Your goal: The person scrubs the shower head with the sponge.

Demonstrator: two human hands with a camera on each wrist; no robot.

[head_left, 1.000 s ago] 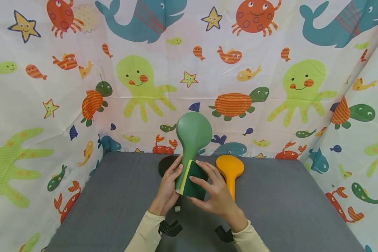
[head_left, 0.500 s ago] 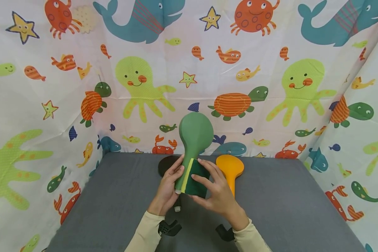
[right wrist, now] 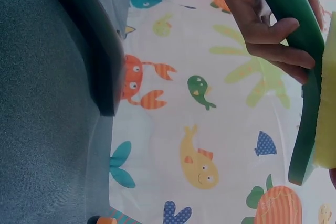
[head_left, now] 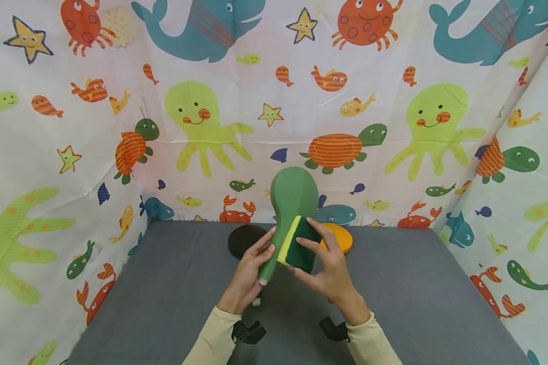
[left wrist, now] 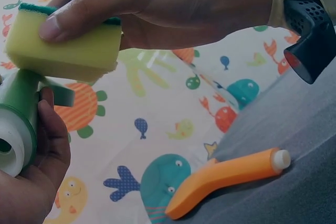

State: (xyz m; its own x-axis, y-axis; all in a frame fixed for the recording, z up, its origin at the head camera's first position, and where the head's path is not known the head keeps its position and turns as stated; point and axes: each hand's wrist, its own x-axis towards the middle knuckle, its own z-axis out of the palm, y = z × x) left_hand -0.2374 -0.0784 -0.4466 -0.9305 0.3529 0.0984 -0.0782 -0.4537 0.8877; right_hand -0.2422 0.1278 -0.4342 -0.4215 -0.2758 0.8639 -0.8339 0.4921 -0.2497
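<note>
My left hand [head_left: 246, 276] grips the handle of a green handheld shower head [head_left: 294, 190], its round head up and tilted right. At the lower end of that handle is a white connector [left wrist: 10, 145]. In my right hand [head_left: 335, 279] is a sponge [head_left: 306, 249], yellow with a dark green scouring side. The sponge's yellow side lies against the handle, just under the round head, as the left wrist view also shows. Thumb and fingers pinch the sponge by its edges. Both hands are raised over the grey table.
Behind my left hand a black shower head [head_left: 244, 241] lies on the grey table [head_left: 406, 294]. An orange shower head [head_left: 342, 239] lies behind my right hand, partly hidden. A curtain [head_left: 237, 137] printed with sea animals stands around the back and sides.
The green shower head has shifted right and leans further right. The sponge has slid from the lower handle up toward the round head, and my right hand has moved up and right with it.
</note>
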